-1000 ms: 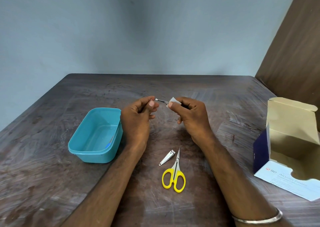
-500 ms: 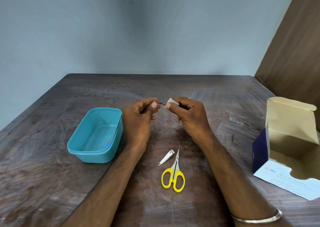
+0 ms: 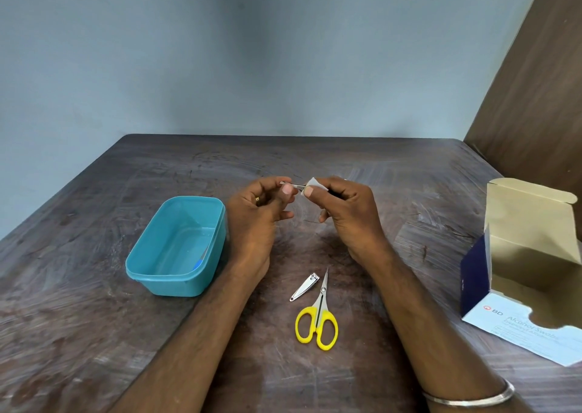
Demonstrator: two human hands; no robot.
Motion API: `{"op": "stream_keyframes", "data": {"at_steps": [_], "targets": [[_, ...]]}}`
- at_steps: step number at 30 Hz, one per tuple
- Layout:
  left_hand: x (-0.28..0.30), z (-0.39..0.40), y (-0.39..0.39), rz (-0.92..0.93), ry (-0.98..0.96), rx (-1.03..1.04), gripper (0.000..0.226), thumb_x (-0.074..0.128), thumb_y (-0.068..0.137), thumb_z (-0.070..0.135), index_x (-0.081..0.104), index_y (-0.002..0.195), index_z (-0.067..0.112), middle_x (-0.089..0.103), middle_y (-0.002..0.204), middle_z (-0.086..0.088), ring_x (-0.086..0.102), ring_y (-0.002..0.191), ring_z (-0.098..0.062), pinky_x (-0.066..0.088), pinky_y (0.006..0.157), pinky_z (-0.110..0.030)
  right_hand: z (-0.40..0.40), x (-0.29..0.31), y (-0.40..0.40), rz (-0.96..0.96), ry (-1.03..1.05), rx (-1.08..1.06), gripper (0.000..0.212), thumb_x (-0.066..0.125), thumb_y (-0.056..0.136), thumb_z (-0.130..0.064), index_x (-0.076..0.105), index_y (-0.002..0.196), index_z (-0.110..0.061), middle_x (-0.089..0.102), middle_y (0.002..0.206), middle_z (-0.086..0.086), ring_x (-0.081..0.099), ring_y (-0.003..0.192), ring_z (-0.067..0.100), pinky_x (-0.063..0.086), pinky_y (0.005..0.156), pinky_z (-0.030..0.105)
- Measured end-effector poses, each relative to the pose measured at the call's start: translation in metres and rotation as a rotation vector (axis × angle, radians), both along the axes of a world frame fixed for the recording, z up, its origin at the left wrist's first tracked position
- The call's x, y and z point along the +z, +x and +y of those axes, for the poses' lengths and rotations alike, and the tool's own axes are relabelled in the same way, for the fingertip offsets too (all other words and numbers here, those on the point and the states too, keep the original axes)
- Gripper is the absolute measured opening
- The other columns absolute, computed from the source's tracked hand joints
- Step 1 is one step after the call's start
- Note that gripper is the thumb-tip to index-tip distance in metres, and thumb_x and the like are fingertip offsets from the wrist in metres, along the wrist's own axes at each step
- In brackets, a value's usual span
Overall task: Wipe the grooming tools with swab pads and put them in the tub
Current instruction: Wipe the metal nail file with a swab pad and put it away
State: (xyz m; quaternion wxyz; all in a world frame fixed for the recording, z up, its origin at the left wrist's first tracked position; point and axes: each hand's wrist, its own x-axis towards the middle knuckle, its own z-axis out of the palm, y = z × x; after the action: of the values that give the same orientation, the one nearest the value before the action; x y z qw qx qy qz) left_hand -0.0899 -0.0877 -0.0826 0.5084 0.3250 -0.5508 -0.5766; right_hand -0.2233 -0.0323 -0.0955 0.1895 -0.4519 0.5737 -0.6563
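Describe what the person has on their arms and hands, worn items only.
Both forearms are bare, with no sleeves in view. The right wrist carries a plain, thin silver-coloured bangle. The left hand has a small gold-coloured ring on one finger. The right hand may have a ring too, but it is too small to tell. No gloves, no watch.

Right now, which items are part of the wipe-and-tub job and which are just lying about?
Job:
- thin metal tool, held in left hand
- swab pad, in right hand
- nail clipper
- yellow scissors
- teal tub
- open swab box

Lying about:
- nothing else on the table
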Motion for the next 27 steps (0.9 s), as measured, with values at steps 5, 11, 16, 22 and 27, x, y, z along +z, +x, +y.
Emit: {"op": "stream_keyframes", "data": {"at_steps": [5,11,16,22,27], "targets": [[-0.0004,0.0018,-0.0013,-0.010,0.010,-0.024,0.008,0.072,0.087,0.012,0.074,0.093,0.017,0.076,0.087,0.003,0.071,0.083,-0.010,0.060,0.066,-0.024,0.0016,0.0018,0.0021,0.004,-0.006,0.011,0.008,0.072,0.089,-0.012,0.078,0.093,-0.015,0.072,0.083,0.004,0.060,0.065,0.006,0.052,0.054,0.029],[-0.0023,0.0005,-0.0029,0.001,0.060,-0.040,0.012,0.072,0.087,0.016,0.075,0.098,0.013,0.077,0.090,-0.001,0.072,0.085,-0.012,0.061,0.068,-0.027,0.0026,0.0023,0.0041,0.001,0.004,0.018,0.009,0.072,0.090,-0.013,0.079,0.094,-0.017,0.071,0.074,-0.008,0.059,0.064,0.006,0.050,0.055,0.029],[-0.0022,-0.0003,-0.0010,-0.002,0.069,-0.045,0.016,0.072,0.086,0.011,0.075,0.101,0.009,0.077,0.097,-0.005,0.072,0.090,-0.016,0.060,0.071,-0.029,0.0045,0.0023,0.0078,-0.014,0.057,0.067,0.007,0.072,0.091,-0.016,0.078,0.090,-0.013,0.068,0.068,0.005,0.058,0.058,0.015,0.049,0.056,0.034],[-0.0020,-0.0022,0.0004,0.040,0.079,-0.004,0.015,0.069,0.089,0.012,0.074,0.103,0.010,0.077,0.099,-0.005,0.073,0.096,-0.019,0.059,0.072,-0.033,0.0059,0.0062,0.0095,-0.090,0.061,0.048,0.009,0.071,0.091,-0.022,0.079,0.096,-0.024,0.078,0.092,-0.003,0.071,0.074,0.016,0.056,0.057,0.033],[-0.0030,-0.0029,0.0002,0.023,0.060,0.008,0.021,0.062,0.095,0.013,0.072,0.114,0.016,0.076,0.091,0.000,0.071,0.090,-0.010,0.058,0.071,-0.026,0.0028,0.0016,0.0010,-0.179,0.019,-0.125,0.010,0.076,0.086,-0.016,0.079,0.095,-0.020,0.076,0.084,-0.002,0.062,0.063,0.009,0.054,0.053,0.031]]}}
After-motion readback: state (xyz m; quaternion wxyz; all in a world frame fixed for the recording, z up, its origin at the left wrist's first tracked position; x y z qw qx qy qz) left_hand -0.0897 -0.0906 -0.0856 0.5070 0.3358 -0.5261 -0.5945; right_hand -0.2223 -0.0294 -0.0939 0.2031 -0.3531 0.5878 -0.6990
